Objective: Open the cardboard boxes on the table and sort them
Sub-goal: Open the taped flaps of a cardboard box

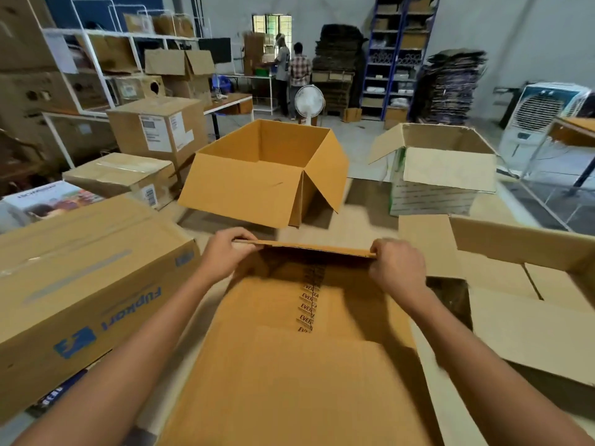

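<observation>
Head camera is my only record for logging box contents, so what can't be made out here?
- Open box, head view: its floor, hidden by its own front wall.
- Box in both hands, left hand, right hand: inside, hidden by the raised flap.
- Tape lettering: cut off, shadowed.
- Shipping labels: too small.
</observation>
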`<state>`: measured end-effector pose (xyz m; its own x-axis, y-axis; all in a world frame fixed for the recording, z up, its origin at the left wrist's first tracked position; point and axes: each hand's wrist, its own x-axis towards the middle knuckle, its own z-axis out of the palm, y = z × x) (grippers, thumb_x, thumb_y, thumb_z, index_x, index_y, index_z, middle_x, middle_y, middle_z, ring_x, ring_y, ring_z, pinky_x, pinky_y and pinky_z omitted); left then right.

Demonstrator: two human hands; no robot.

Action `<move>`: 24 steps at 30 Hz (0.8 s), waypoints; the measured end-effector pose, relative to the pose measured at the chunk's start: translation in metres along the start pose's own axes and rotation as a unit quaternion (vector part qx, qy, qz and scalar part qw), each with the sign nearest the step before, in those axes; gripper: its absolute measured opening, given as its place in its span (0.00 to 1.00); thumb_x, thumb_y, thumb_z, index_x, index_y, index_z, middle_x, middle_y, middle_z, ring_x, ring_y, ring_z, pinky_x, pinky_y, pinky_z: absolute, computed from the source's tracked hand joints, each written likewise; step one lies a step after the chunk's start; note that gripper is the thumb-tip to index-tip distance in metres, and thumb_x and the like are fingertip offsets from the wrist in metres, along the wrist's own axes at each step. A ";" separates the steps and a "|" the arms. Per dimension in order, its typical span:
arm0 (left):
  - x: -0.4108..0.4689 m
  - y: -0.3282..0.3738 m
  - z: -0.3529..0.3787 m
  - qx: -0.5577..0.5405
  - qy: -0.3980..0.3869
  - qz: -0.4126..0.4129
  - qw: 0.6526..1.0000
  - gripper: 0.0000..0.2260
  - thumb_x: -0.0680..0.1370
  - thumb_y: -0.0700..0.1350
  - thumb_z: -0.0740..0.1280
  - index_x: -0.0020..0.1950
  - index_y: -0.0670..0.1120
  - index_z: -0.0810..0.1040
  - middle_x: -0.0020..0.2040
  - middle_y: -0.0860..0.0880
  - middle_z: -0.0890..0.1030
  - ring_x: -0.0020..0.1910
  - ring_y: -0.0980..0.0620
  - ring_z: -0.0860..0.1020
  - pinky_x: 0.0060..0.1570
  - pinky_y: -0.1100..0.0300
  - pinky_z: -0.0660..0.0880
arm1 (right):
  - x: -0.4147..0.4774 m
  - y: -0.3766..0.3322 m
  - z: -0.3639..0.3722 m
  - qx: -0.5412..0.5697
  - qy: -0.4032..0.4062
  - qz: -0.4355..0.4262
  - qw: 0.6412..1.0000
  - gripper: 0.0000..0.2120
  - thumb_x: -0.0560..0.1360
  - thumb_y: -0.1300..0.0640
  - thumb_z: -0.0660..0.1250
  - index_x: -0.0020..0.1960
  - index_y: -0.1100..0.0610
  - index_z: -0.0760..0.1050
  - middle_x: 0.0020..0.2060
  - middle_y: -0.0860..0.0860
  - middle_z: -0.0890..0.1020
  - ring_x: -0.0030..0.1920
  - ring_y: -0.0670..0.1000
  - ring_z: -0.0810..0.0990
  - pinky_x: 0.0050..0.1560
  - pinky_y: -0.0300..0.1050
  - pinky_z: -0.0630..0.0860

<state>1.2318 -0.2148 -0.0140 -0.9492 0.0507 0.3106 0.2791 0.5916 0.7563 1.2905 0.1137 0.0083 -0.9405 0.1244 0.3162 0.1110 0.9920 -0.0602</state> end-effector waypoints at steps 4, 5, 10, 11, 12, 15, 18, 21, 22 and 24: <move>0.060 0.005 0.014 -0.140 0.075 -0.075 0.984 0.19 0.74 0.52 0.76 0.62 0.50 0.77 0.55 0.49 0.80 0.53 0.52 0.78 0.50 0.59 0.78 | 0.059 0.014 -0.014 0.080 0.072 0.003 0.994 0.22 0.74 0.57 0.70 0.68 0.53 0.73 0.55 0.56 0.82 0.54 0.59 0.80 0.47 0.49 0.75; 0.075 0.002 0.022 -0.163 0.078 -0.085 0.980 0.26 0.73 0.54 0.75 0.68 0.50 0.72 0.61 0.48 0.78 0.59 0.50 0.77 0.57 0.54 0.77 | 0.071 0.016 -0.010 0.099 0.103 0.006 0.990 0.27 0.74 0.57 0.72 0.71 0.53 0.69 0.59 0.57 0.79 0.56 0.59 0.78 0.49 0.50 0.76; 0.125 -0.015 0.073 0.005 0.017 -0.124 0.992 0.42 0.79 0.50 0.69 0.81 0.52 0.41 0.79 0.45 0.60 0.75 0.42 0.63 0.71 0.44 0.65 | 0.101 0.031 0.066 0.169 0.072 0.081 0.980 0.41 0.74 0.53 0.73 0.78 0.49 0.53 0.75 0.59 0.59 0.71 0.61 0.66 0.63 0.60 0.76; 0.131 -0.022 0.080 0.066 -0.003 -0.126 0.990 0.38 0.81 0.50 0.67 0.81 0.51 0.45 0.76 0.42 0.63 0.72 0.40 0.66 0.68 0.45 0.67 | 0.098 0.033 0.085 0.169 0.026 0.079 0.982 0.35 0.77 0.49 0.69 0.77 0.48 0.53 0.74 0.59 0.60 0.70 0.62 0.67 0.63 0.60 0.75; 0.135 -0.030 0.086 0.126 -0.034 -0.112 0.985 0.31 0.81 0.51 0.64 0.80 0.49 0.54 0.72 0.40 0.68 0.69 0.39 0.70 0.65 0.46 0.70 | 0.096 0.035 0.102 0.180 -0.018 0.076 0.981 0.27 0.80 0.46 0.63 0.75 0.48 0.57 0.71 0.61 0.65 0.67 0.62 0.71 0.62 0.59 0.76; 0.135 -0.054 0.102 0.256 -0.135 -0.105 0.952 0.18 0.80 0.52 0.57 0.56 0.42 0.79 0.57 0.40 0.81 0.58 0.38 0.78 0.55 0.51 0.75 | 0.096 0.041 0.127 0.177 -0.110 0.075 0.975 0.21 0.82 0.40 0.51 0.58 0.53 0.74 0.54 0.58 0.78 0.50 0.58 0.78 0.51 0.54 0.77; 0.130 -0.062 0.115 0.337 -0.135 -0.127 0.923 0.19 0.81 0.50 0.54 0.52 0.40 0.80 0.57 0.37 0.81 0.56 0.38 0.79 0.53 0.50 0.74 | 0.104 0.042 0.131 0.140 -0.155 0.065 0.976 0.28 0.82 0.37 0.48 0.47 0.55 0.78 0.45 0.55 0.81 0.44 0.55 0.78 0.47 0.51 0.77; 0.138 -0.065 0.117 0.338 -0.141 -0.129 0.921 0.18 0.79 0.51 0.55 0.46 0.40 0.78 0.55 0.35 0.81 0.53 0.36 0.79 0.50 0.50 0.74 | 0.107 0.041 0.133 0.127 -0.164 0.060 0.976 0.27 0.82 0.37 0.48 0.49 0.56 0.77 0.43 0.53 0.79 0.43 0.54 0.77 0.42 0.48 0.73; 0.140 -0.068 0.117 0.339 -0.141 -0.127 0.921 0.17 0.79 0.51 0.55 0.44 0.41 0.77 0.54 0.35 0.81 0.51 0.36 0.79 0.48 0.50 0.74 | 0.109 0.042 0.134 0.121 -0.163 0.058 0.978 0.27 0.82 0.37 0.48 0.49 0.56 0.77 0.42 0.53 0.79 0.43 0.54 0.77 0.42 0.48 0.72; 0.138 -0.069 0.119 0.347 -0.131 -0.118 0.921 0.17 0.80 0.51 0.54 0.41 0.43 0.75 0.51 0.36 0.81 0.49 0.37 0.79 0.44 0.51 0.72 | 0.111 0.042 0.135 0.108 -0.161 0.058 0.979 0.27 0.82 0.38 0.48 0.49 0.56 0.77 0.43 0.54 0.80 0.42 0.54 0.76 0.41 0.47 0.72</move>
<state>1.0640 -0.1535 -0.0918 -0.9994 -0.0055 -0.0340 -0.0124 0.9785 0.2058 1.1471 0.1664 -0.0872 -0.9821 0.1876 -0.0166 0.1843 0.9397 -0.2880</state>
